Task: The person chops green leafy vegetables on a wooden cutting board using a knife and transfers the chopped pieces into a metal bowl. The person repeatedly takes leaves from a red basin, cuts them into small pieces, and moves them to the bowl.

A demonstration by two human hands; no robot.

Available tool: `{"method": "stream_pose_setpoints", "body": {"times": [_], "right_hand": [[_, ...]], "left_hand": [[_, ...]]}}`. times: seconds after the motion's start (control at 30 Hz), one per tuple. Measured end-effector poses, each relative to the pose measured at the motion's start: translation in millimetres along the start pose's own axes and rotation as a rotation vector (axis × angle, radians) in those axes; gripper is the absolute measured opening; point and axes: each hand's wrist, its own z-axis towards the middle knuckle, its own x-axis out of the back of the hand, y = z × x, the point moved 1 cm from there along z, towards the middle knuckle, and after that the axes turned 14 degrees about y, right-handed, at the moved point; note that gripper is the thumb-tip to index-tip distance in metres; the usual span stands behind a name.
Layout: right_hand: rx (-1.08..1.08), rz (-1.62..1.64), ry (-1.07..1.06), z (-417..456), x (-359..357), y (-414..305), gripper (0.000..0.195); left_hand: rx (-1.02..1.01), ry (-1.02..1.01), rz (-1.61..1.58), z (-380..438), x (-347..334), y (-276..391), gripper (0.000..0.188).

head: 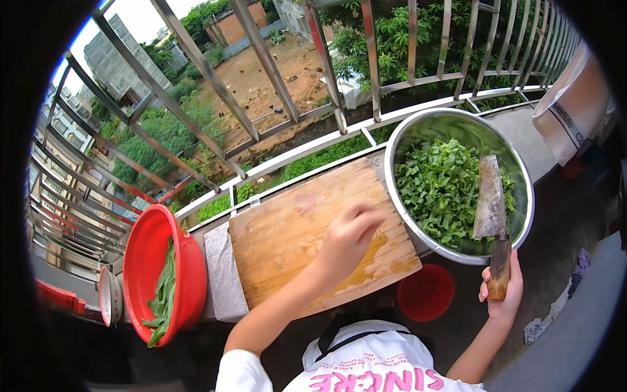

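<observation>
My right hand grips the wooden handle of a cleaver. The cleaver's stained, broad blade extends over a stainless steel basin holding a heap of chopped leafy greens. Above a wooden cutting board, my left hand is blurred, with its fingers curled in and nothing visible between them. Wet patches mark the board's near right part. To the left, a tilted red plastic basin contains long whole green leaves.
A white cloth lies along the board's left edge. Metal railing bars border the ledge on the far side. A red container sits below the board, and a white bag stands at the far right.
</observation>
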Motion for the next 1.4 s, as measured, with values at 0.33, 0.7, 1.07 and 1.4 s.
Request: {"method": "stream_pose_setpoints", "body": {"times": [0.33,0.7,1.07,1.4], "right_hand": [[-0.003,0.009,-0.021,-0.1,8.2,-0.4,0.034],[0.039,-0.022,-0.012,3.1,1.1,1.8,0.032],[0.018,0.011,-0.002,-7.4,-5.1,6.0,0.031],[0.014,0.042,-0.039,-18.0,-3.8,6.7,0.033]], "left_hand": [[-0.153,-0.390,-0.023,106.7,-67.1,2.9,0.042],[0.190,-0.378,0.268,-35.0,74.6,-36.9,0.037],[0.108,-0.444,0.264,-56.7,65.4,-66.2,0.008],[-0.087,-0.350,-0.022,79.8,-31.4,-23.2,0.043]]}}
